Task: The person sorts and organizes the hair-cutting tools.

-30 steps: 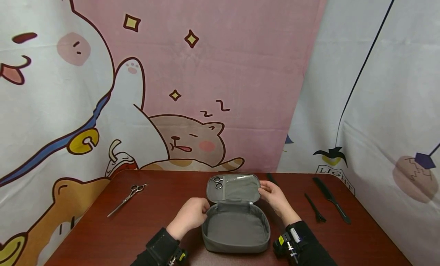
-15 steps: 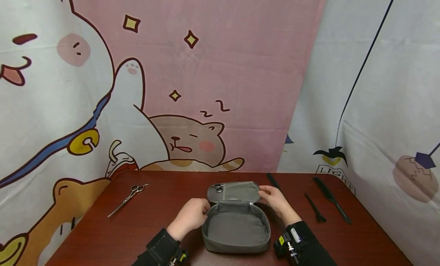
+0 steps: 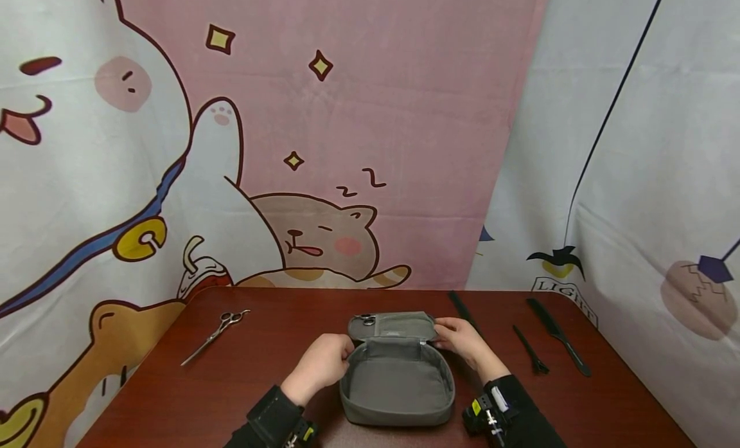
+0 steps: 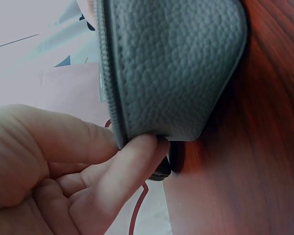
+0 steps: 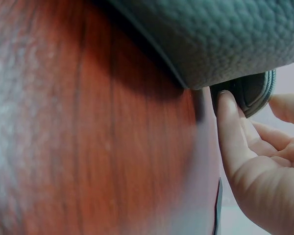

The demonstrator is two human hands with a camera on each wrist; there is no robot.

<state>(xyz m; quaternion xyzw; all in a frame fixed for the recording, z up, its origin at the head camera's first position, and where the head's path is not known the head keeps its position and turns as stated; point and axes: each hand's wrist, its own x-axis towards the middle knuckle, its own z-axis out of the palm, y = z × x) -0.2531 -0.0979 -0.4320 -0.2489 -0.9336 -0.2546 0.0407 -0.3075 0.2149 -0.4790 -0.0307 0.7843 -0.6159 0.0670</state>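
Observation:
A grey zip case (image 3: 399, 416) stands unzipped on the table, its main compartment bare. Its lid (image 3: 405, 326) is folded back and lies low behind it. Tucked in the lid's left pocket is a pair of scissors, its finger rings (image 3: 367, 319) showing. My left hand (image 3: 324, 361) pinches the case's zipped rim at the back left corner; in the left wrist view the thumb and fingers meet on the zipper edge (image 4: 115, 98). With my right hand (image 3: 465, 344) I hold the lid's right edge, fingers beneath it in the right wrist view.
Metal scissors (image 3: 215, 337) lie on the table (image 3: 260, 396) at the left. To the right are a black hair clip (image 3: 530, 350) and a black handled comb (image 3: 557, 335). Another dark, flat comb-like strip (image 3: 462, 308) lies behind my right hand. A patterned cloth hangs behind the table.
The lid has tipped back and down, away from me, with my right hand lowering along with it. More of the dark strip behind shows. My left hand has stayed in place.

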